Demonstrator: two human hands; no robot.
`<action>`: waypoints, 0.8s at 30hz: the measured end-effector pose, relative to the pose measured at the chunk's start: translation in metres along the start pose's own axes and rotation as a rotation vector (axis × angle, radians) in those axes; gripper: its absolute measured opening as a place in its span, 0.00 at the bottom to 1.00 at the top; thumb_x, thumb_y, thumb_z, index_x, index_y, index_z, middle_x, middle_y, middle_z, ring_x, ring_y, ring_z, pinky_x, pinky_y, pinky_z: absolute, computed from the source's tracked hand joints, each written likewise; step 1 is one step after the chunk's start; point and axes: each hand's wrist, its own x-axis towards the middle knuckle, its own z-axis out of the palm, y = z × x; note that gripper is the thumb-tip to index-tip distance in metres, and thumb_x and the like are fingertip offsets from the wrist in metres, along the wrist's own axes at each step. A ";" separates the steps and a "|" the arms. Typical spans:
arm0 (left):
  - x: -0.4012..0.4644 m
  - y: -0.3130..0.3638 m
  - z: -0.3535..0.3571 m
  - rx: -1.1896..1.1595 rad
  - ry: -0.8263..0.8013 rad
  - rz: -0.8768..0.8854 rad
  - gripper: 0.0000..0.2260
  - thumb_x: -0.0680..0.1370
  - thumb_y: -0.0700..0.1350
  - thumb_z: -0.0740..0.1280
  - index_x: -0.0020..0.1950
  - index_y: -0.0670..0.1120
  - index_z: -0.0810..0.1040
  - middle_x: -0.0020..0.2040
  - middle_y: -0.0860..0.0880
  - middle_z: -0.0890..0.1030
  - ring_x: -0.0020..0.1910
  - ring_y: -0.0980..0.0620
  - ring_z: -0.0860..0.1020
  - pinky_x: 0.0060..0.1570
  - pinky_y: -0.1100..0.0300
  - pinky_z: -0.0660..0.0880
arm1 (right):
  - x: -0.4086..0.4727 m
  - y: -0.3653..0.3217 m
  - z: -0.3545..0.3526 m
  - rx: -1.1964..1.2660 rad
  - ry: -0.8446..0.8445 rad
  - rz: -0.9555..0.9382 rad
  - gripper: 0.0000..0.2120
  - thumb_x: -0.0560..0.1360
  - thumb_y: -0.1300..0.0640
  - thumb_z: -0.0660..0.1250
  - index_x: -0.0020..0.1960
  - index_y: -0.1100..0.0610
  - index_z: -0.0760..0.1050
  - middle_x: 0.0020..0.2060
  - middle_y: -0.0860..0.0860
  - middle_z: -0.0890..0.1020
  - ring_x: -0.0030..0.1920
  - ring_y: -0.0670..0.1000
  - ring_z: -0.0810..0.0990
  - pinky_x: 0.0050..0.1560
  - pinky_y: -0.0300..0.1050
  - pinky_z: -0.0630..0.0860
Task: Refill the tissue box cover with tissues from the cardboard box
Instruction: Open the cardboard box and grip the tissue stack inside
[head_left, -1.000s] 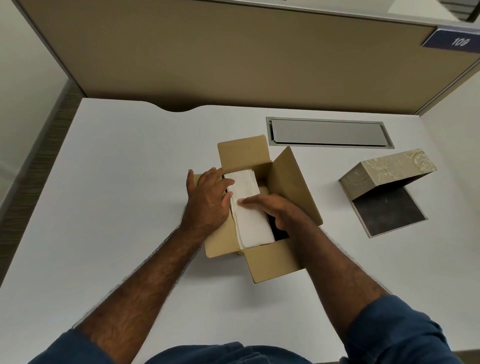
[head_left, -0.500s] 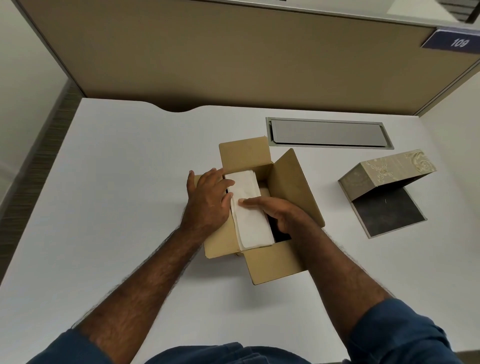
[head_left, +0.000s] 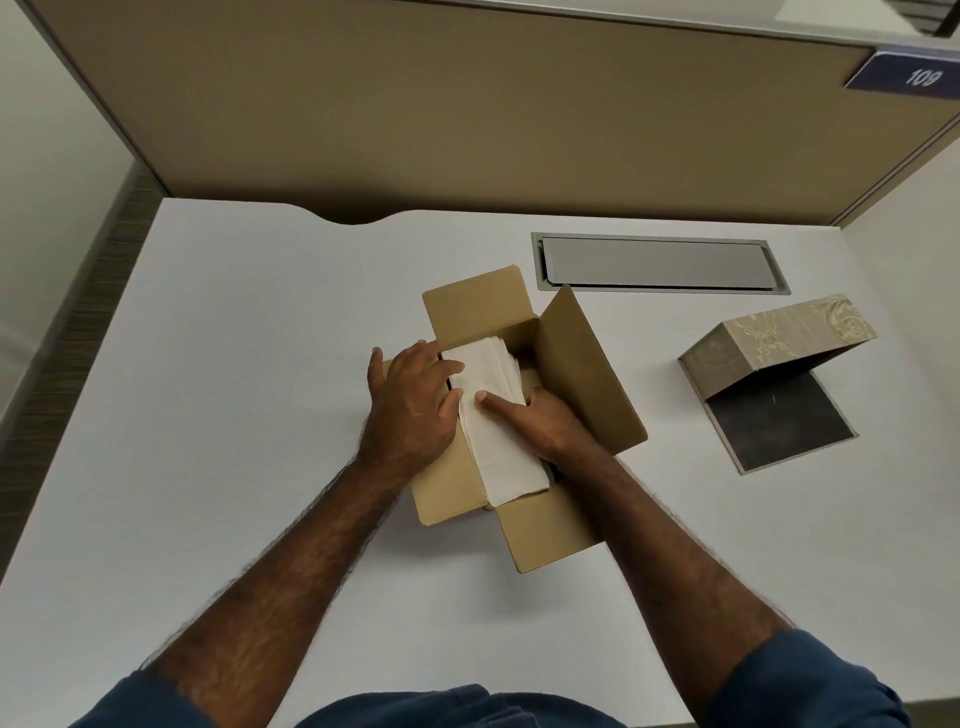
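An open cardboard box (head_left: 582, 374) sits mid-table with its flaps spread. A white stack of tissues (head_left: 498, 447) rises out of its left side. My left hand (head_left: 410, 405) presses the stack's left edge, fingers curled over the top. On the stack's right, my right hand (head_left: 540, 421) has its thumb on top and its fingers down inside the box. Both hands grip the stack together. The patterned beige tissue box cover (head_left: 779, 343) stands open at the right, tilted up over its dark base panel (head_left: 779, 421).
A grey metal cable hatch (head_left: 657, 262) is set into the white table (head_left: 234, 364) behind the box. A tan partition wall (head_left: 467, 104) closes off the back, with a blue number plate (head_left: 914, 75) at its right end.
The tissue stack has come up slightly higher out of the box between my hands. My right thumb has shifted a little on top of it.
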 end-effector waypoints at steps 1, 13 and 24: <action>0.000 0.001 -0.001 0.004 -0.005 -0.003 0.15 0.81 0.49 0.72 0.68 0.51 0.82 0.75 0.46 0.77 0.78 0.45 0.71 0.82 0.35 0.47 | 0.000 0.000 -0.001 0.020 -0.011 -0.004 0.42 0.71 0.24 0.72 0.71 0.55 0.74 0.63 0.53 0.83 0.60 0.56 0.84 0.56 0.51 0.83; 0.002 0.006 0.000 0.001 -0.011 0.007 0.16 0.81 0.49 0.70 0.69 0.50 0.81 0.76 0.46 0.76 0.78 0.45 0.70 0.82 0.36 0.47 | -0.014 0.001 -0.010 0.393 -0.096 -0.004 0.20 0.76 0.41 0.78 0.56 0.54 0.81 0.46 0.50 0.90 0.44 0.50 0.90 0.39 0.43 0.83; -0.002 0.010 -0.004 -0.067 0.015 -0.022 0.17 0.83 0.43 0.68 0.73 0.45 0.78 0.75 0.42 0.78 0.78 0.40 0.71 0.82 0.36 0.47 | -0.049 -0.011 -0.035 0.501 -0.094 -0.099 0.22 0.79 0.43 0.76 0.64 0.57 0.79 0.57 0.57 0.89 0.56 0.60 0.89 0.59 0.60 0.86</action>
